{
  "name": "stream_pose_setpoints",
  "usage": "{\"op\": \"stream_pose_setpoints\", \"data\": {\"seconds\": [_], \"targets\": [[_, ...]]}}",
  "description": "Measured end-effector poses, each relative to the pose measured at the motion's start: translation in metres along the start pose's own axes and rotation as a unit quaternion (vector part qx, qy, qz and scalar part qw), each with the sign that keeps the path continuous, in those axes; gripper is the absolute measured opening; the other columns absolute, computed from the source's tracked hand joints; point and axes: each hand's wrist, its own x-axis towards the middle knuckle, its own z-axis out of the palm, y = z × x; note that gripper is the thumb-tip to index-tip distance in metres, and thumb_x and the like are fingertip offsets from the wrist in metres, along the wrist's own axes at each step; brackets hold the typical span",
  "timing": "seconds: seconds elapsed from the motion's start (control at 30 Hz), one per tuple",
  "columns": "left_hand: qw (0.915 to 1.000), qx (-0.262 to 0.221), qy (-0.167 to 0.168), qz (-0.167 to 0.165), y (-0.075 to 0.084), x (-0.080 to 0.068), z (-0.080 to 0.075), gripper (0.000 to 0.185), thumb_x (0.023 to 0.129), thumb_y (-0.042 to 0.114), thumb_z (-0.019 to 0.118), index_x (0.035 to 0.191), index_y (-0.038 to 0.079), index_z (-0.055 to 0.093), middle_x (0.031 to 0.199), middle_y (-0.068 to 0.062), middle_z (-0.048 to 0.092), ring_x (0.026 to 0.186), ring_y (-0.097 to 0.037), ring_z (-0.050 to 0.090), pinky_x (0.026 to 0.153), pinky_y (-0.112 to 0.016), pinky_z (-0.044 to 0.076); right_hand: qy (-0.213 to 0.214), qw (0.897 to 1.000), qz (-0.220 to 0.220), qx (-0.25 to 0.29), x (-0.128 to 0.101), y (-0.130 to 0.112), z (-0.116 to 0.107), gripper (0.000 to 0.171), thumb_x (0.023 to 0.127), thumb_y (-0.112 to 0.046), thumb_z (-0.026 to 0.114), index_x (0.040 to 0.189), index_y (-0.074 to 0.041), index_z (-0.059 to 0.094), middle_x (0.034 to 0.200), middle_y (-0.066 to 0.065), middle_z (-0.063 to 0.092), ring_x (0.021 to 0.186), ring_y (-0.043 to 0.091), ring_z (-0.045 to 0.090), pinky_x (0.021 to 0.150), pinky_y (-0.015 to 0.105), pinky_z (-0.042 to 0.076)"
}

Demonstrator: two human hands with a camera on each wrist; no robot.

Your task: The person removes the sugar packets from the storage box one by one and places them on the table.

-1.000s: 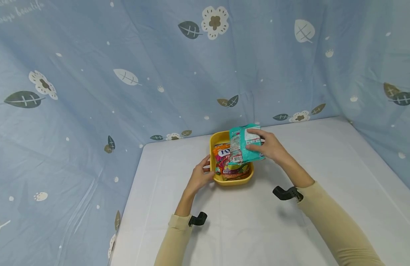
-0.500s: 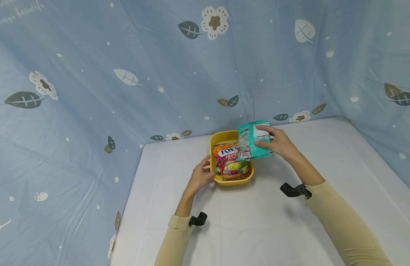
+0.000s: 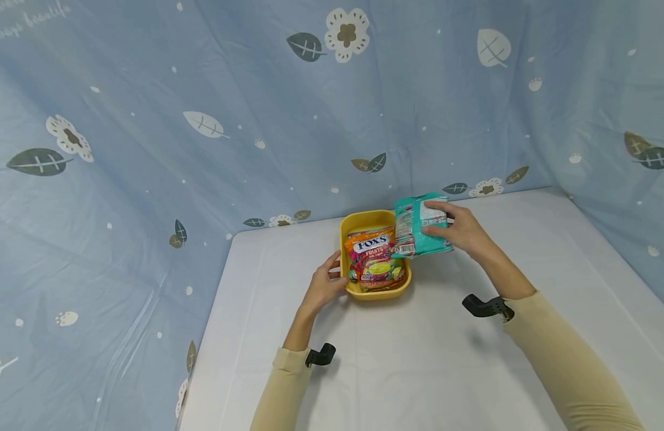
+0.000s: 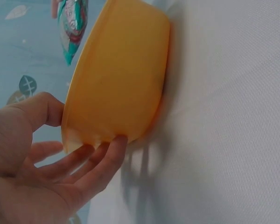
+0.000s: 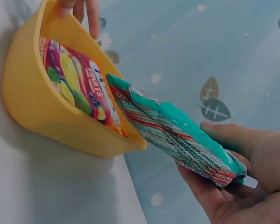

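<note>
Right hand (image 3: 463,230) holds a teal snack packet (image 3: 420,226), thumb on top and fingers underneath, lifted above the table at the far right corner of the yellow tub (image 3: 349,230). Packet is tilted; in the right wrist view its lower end (image 5: 130,95) hangs over the tub rim, and whether it touches the rim I can't tell.

Left hand (image 3: 326,286) is on the tub's left side: thumb at the rim, straight fingers (image 4: 102,161) against the outer wall near the base. Loose contact, not a curled grip.

Tub sits on the white table (image 3: 418,359), roughly centre, toward the far edge. Inside it lies a Fox's Fruits candy bag (image 3: 373,258), orange and pink, label up, filling most of the tub.

Both forearms in beige sleeves (image 3: 569,365), with a black wrist mount (image 3: 485,306) on the right and another (image 3: 320,355) on the left. Blue curtain with leaf and flower print (image 3: 202,120) runs behind and around the table.
</note>
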Motion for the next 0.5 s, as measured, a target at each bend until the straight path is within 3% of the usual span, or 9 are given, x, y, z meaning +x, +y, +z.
{"op": "stream_pose_setpoints", "data": {"seconds": [0.17,0.5], "targets": [[1.0,0.0,0.0,0.0,-0.0007,0.0005,0.0004,0.078,0.085,0.008,0.065,0.154,0.023,0.032,0.14,-0.012,0.053,0.116,-0.029,0.061,0.077,-0.03,0.061,0.002,1.0,0.003,0.002,-0.0005,0.0022,-0.0046,0.068,0.091,-0.03,0.069,0.151,-0.018,0.039,0.143,0.022,0.048,0.123,0.039,0.055,0.072,0.018,0.053],[1.0,-0.005,-0.002,-0.004,-0.0012,0.0005,0.0006,0.077,0.086,0.009,0.065,0.154,0.024,0.032,0.139,-0.011,0.053,0.116,-0.028,0.061,0.077,-0.03,0.061,0.003,1.0,0.012,0.001,-0.0012,0.0041,-0.0087,0.068,0.091,-0.031,0.069,0.151,-0.018,0.039,0.143,0.022,0.048,0.124,0.04,0.054,0.072,0.019,0.054]]}}
